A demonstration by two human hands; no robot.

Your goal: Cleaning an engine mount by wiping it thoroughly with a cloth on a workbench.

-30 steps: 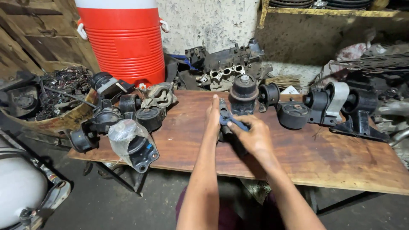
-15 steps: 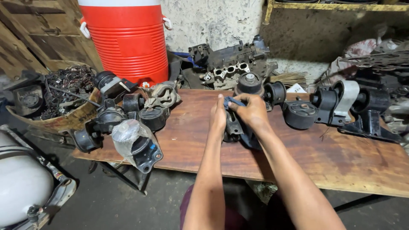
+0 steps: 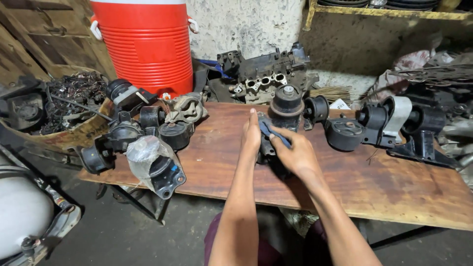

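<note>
Both my hands rest on a dark engine mount (image 3: 269, 148) lying on the wooden table (image 3: 374, 182) in the middle of the head view. My left hand (image 3: 251, 135) lies flat against the mount's left side, fingers straight. My right hand (image 3: 294, 153) presses a blue cloth (image 3: 271, 130) onto the top of the mount. Just behind stands another black round engine mount (image 3: 287, 103).
Several black engine mounts (image 3: 133, 133) crowd the table's left end, one wrapped in clear plastic (image 3: 152, 162). More mounts (image 3: 389, 123) sit at the right. A red cooler (image 3: 145, 44) and an engine block (image 3: 261, 74) stand behind. A basket of scrap parts (image 3: 64, 103) is at left.
My hands lowered the part from a raised hold down onto the table. My right hand now rubs the cloth across it. The camera moved closer.
</note>
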